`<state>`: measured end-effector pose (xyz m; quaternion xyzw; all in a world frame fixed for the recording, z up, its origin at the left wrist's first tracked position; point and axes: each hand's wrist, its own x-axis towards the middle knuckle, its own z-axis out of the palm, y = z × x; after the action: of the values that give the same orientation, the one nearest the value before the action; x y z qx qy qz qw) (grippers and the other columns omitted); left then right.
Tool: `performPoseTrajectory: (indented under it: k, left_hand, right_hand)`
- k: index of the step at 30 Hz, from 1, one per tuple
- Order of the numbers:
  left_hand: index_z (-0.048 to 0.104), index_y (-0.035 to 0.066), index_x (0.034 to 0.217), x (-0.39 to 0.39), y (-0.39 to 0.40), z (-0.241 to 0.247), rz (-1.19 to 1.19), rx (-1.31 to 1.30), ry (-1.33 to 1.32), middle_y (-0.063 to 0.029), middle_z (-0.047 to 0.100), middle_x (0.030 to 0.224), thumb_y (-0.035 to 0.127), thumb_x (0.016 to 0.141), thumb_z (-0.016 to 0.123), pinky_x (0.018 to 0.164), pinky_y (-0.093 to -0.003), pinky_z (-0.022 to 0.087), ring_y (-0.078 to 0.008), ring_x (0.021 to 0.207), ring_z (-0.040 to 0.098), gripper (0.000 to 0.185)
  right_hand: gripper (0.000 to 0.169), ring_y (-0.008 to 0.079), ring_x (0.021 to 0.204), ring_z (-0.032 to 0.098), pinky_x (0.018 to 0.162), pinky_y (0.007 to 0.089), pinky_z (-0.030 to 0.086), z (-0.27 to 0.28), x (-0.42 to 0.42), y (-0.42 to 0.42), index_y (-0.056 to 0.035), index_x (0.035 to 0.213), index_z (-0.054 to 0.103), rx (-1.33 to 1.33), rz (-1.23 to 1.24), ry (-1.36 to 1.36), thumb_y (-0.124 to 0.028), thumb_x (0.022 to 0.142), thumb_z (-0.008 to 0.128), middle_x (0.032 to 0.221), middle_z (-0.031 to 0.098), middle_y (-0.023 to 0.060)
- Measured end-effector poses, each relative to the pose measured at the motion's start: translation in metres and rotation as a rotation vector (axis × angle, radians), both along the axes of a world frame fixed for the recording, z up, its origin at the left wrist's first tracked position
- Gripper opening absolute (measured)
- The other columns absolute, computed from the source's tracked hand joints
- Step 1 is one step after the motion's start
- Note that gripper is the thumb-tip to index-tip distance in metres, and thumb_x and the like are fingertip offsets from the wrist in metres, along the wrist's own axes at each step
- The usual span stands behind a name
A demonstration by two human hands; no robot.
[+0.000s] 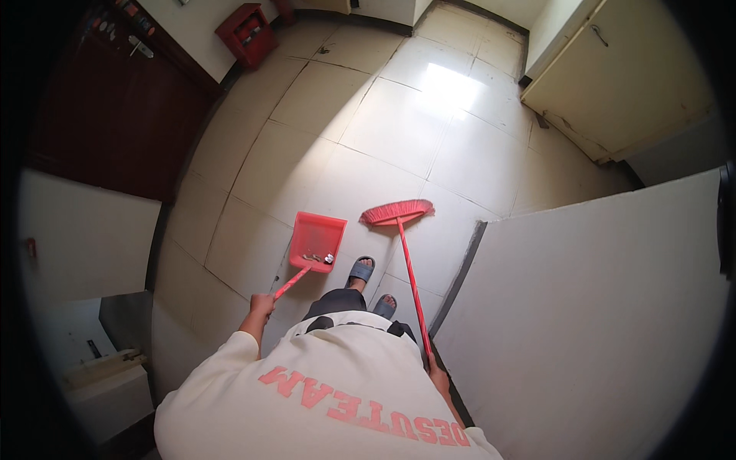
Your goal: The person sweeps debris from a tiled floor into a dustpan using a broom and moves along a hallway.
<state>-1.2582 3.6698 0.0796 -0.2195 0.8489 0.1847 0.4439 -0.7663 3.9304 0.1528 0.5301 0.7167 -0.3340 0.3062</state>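
My left hand [262, 305] grips the handle of a red plastic dustpan [317, 233] in front of me, to the left of my feet. Some brown debris [310, 257] and a crumpled white scrap [328, 259] lie in the pan near its handle end. At my right side, my right hand [439, 374] is closed around the red striped handle [413, 276] of a broom. The broom head [397, 213], with pink-red bristles, is at the tiled floor ahead of my feet, to the right of the dustpan and apart from it.
Large pale tiles cover the floor [379, 126]. A white wall [581, 299] stands close on my right. To the left is a dark red door [109, 109]; a red box [247, 35] stands by the wall beyond it. A cream door [627, 80] is at the far right.
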Motion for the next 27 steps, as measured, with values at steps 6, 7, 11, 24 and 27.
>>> performPoseTrajectory:
  k: [6, 7, 11, 24, 27]
  left_hand:
    - [0.062, 0.006, 0.069, -0.006, -0.005, -0.001, 0.160, 0.018, 0.002, -0.0044, 0.052, 0.052, 0.024, 0.085, 0.057, 0.033, -0.0339, 0.027, -0.0143, 0.035, 0.040, 0.024]
    - [0.061, 0.007, 0.070, -0.007, -0.009, 0.000, 0.179, 0.005, 0.005, -0.0040, 0.052, 0.053, 0.024, 0.085, 0.057, 0.033, -0.0333, 0.027, -0.0138, 0.035, 0.040, 0.024]
    - [0.062, 0.007, 0.072, 0.003, -0.023, -0.008, 0.262, 0.032, 0.016, -0.0035, 0.052, 0.054, 0.024, 0.086, 0.058, 0.033, -0.0328, 0.027, -0.0128, 0.036, 0.039, 0.022]
    - [0.066, 0.006, 0.080, 0.065, -0.076, -0.025, 0.517, 0.019, 0.058, -0.0017, 0.051, 0.053, 0.026, 0.089, 0.058, 0.036, -0.0314, 0.030, -0.0118, 0.040, 0.043, 0.023]
    - [0.066, 0.005, 0.081, 0.071, -0.089, -0.025, 0.532, 0.011, 0.075, -0.0015, 0.050, 0.053, 0.025, 0.089, 0.057, 0.036, -0.0309, 0.030, -0.0115, 0.040, 0.043, 0.023]
  right_hand:
    - [0.047, 0.0404, 0.078, 0.065, 0.069, 0.0488, 0.050, -0.103, -0.171, 0.161, -0.0155, 0.140, 0.044, 0.188, 0.158, 0.201, -0.017, 0.093, 0.046, 0.087, 0.066, 0.0236]
    - [0.047, 0.0393, 0.076, 0.065, 0.066, 0.0473, 0.050, -0.110, -0.191, 0.175, -0.0150, 0.140, 0.044, 0.124, 0.103, 0.222, -0.017, 0.093, 0.047, 0.086, 0.065, 0.0238]
    - [0.052, 0.0389, 0.066, 0.064, 0.056, 0.0471, 0.049, -0.101, -0.171, 0.156, -0.0220, 0.143, 0.039, 0.042, 0.055, 0.206, -0.015, 0.093, 0.049, 0.079, 0.065, 0.0236]
    - [0.061, 0.0431, 0.073, 0.064, 0.064, 0.0528, 0.050, -0.027, -0.020, 0.085, -0.0279, 0.146, 0.030, -0.075, 0.439, 0.030, -0.019, 0.089, 0.052, 0.080, 0.066, 0.0237]
    - [0.063, 0.0425, 0.074, 0.064, 0.065, 0.0529, 0.050, -0.070, -0.095, 0.109, -0.0280, 0.146, 0.028, -0.044, 0.532, 0.034, -0.018, 0.088, 0.051, 0.082, 0.066, 0.0233]
